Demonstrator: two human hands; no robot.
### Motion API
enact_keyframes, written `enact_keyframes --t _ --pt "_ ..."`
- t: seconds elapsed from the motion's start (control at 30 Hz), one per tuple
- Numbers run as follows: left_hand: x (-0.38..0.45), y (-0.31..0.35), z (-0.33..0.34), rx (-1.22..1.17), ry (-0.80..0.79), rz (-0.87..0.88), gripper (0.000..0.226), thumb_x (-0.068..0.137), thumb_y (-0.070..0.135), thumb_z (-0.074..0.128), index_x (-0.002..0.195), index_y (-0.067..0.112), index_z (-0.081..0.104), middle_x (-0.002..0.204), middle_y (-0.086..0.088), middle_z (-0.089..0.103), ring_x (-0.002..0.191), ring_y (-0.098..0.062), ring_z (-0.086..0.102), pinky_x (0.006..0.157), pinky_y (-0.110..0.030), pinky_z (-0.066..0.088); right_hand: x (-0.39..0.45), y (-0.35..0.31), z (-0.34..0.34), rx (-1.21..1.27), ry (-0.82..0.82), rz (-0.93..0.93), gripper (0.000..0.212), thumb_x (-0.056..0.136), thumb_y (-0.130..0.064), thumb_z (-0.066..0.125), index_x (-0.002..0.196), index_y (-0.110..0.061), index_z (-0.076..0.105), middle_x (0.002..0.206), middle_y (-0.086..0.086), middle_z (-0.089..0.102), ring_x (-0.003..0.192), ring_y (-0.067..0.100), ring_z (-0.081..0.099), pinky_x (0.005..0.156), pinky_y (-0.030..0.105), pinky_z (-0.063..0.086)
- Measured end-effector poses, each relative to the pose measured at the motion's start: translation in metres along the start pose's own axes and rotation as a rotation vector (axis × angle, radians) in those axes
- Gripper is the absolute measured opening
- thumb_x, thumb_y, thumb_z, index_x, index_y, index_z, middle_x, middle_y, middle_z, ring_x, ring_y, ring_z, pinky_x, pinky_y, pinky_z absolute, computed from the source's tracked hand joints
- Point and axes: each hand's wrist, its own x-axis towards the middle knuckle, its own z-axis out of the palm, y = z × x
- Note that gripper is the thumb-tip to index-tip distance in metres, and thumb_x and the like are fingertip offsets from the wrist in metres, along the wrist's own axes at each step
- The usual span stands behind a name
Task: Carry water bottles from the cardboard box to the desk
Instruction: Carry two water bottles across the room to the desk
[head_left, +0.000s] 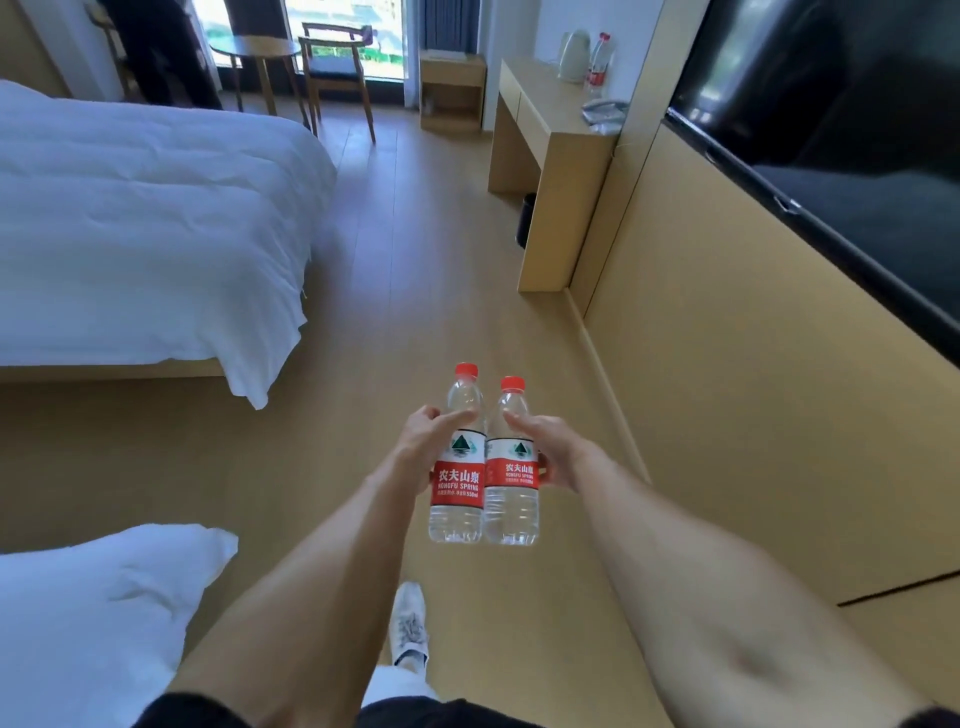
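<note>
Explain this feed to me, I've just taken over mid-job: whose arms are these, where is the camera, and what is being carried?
There is no machine here. One wide-angle camera on a person's head looks forward and down, so the two bare arms are that person's own. The left hand grips one clear plastic water bottle with a red cap and red label; the right hand grips a second matching bottle. Both are upright, side by side. Ahead on the right stands the light wooden desk, already bearing a pale kettle, another red-labelled bottle and a telephone.
</note>
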Motion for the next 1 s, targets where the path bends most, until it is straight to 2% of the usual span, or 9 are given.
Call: enact_keyframes --t 0.13,0.43,0.7,0.9,1.0 --pt "0.072 0.05 -0.012 -0.01 -0.05 0.002 0.042 0.082 0.032 0.081 0.107 0.013 0.053 0.101 -0.017 0.07 0.068 -0.024 0.073 0.052 -0.03 0.057 0.059 -0.058 0.003 0.006 0.05 0.009 0.057 0.092 -0.041 0.067 0.132 -0.004 0.051 0.125 0.022 0.066 0.087 0.029 0.067 0.087 0.046 0.055" --pt "0.201 0.145 -0.051 0.036 -0.071 -0.015 0.04 0.082 0.035 0.08 0.104 0.016 0.054 0.1 -0.017 0.071 0.067 -0.024 0.073 0.054 -0.031 0.057 0.172 -0.165 0.019 0.046 0.084 0.012 0.058 0.09 -0.041 0.07 0.132 -0.005 0.052 0.124 0.021 0.067 0.093 0.031 0.067 0.087 0.046 0.055" --pt "0.29 0.195 -0.07 0.008 -0.049 -0.019 0.044 0.081 0.035 0.081 0.11 0.015 0.053 0.101 -0.018 0.07 0.062 -0.022 0.075 0.053 -0.03 0.057 0.263 -0.231 0.02 0.036 0.021 0.029 0.059 0.092 -0.04 0.068 0.135 -0.004 0.05 0.126 0.022 0.065 0.094 0.031 0.066 0.088 0.046 0.055" --pt "0.37 0.25 -0.075 0.034 0.019 -0.013 0.057 0.086 0.034 0.077 0.13 0.01 0.048 0.106 -0.016 0.068 0.071 -0.023 0.075 0.054 -0.03 0.057 0.355 -0.291 0.01 0.043 -0.062 0.021 0.059 0.092 -0.04 0.068 0.134 -0.002 0.05 0.127 0.023 0.064 0.089 0.03 0.067 0.082 0.043 0.056" --pt "0.411 0.289 -0.076 0.037 0.057 -0.004 0.064 0.088 0.033 0.075 0.137 0.008 0.043 0.112 -0.017 0.066 0.082 -0.027 0.074 0.057 -0.032 0.058 0.406 -0.335 0.003 0.032 -0.106 0.015 0.059 0.092 -0.039 0.068 0.133 -0.002 0.05 0.125 0.023 0.065 0.087 0.029 0.067 0.081 0.043 0.056"
